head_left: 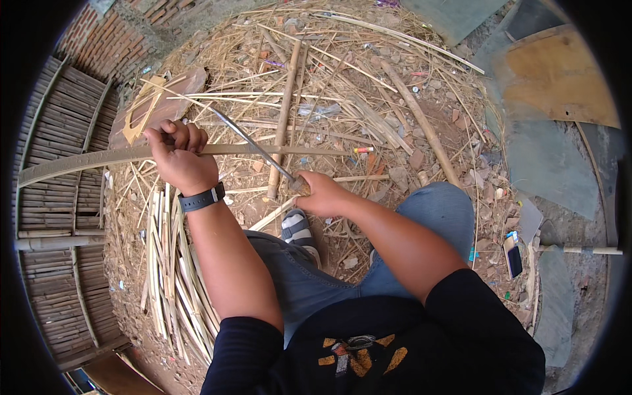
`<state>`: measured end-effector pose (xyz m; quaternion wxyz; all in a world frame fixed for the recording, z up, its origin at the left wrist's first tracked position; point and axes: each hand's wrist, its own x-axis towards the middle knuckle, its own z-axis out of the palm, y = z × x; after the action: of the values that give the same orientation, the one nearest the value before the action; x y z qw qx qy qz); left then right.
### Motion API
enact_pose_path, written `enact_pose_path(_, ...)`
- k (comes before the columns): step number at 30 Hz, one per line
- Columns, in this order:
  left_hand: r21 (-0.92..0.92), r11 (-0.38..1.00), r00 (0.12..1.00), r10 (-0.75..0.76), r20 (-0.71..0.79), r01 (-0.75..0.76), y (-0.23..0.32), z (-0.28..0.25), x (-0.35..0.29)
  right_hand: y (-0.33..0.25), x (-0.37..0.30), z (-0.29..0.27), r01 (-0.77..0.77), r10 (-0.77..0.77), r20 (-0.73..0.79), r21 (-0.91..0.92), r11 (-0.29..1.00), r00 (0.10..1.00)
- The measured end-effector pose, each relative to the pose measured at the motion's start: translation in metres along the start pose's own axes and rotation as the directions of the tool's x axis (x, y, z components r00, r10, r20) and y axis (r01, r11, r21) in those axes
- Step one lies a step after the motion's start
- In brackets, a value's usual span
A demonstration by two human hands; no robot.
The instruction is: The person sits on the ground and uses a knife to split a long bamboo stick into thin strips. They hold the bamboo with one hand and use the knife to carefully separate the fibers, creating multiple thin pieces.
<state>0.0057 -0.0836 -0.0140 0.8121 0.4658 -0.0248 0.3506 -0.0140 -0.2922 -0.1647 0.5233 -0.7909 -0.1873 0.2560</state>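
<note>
My left hand [184, 158], with a dark watch on its wrist, is closed around a long bamboo strip [85, 160]. The strip bows out to the left and runs on to the right past my fingers. In my right hand [322, 194] is the handle of a long-bladed knife. The knife's grey blade [240, 130] slants up and left, crossing the strip to the right of my left hand. Whether the blade touches the strip I cannot tell. My right fingers are partly hidden around the handle.
A heap of split bamboo strips [168, 263] lies by my left forearm. Two poles [286, 118] [421, 118] lie ahead among straw, rubble and loose strips. A slatted bamboo wall [59, 145] stands left; sheets [553, 158] and a phone [513, 258] lie right.
</note>
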Motion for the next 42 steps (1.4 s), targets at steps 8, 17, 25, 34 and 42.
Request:
enact_pose_path(8, -0.003, 1.000, 0.996, -0.012, -0.091, 0.012, 0.001, -0.014, 0.007, 0.023, 0.009, 0.005, -0.166, 0.164, -0.042, -0.047, 0.985, 0.985)
enact_pose_path(17, 0.002, 1.000, 0.997, -0.004, -0.075, 0.004, 0.001, -0.016, 0.006, 0.022, 0.006, -0.003, -0.317, 0.318, -0.007, 0.050, 0.947, 0.948)
enact_pose_path(25, 0.016, 1.000, 0.997, -0.007, -0.075, 0.009, 0.001, -0.008, 0.004, 0.009, 0.001, 0.009, -0.028, 0.028, -0.004, -0.058, 0.998, 1.000)
enact_pose_path(34, 0.003, 1.000, 0.989, -0.014, -0.149, 0.014, 0.001, -0.010, 0.006, 0.014, 0.006, 0.009, -0.034, 0.034, -0.025, 0.003, 0.999, 0.999)
enact_pose_path(42, 0.011, 1.000, 0.987, -0.015, -0.158, 0.017, 0.000, -0.011, 0.006, 0.039, 0.016, 0.002, -0.316, 0.315, -0.056, -0.011, 0.949, 0.948)
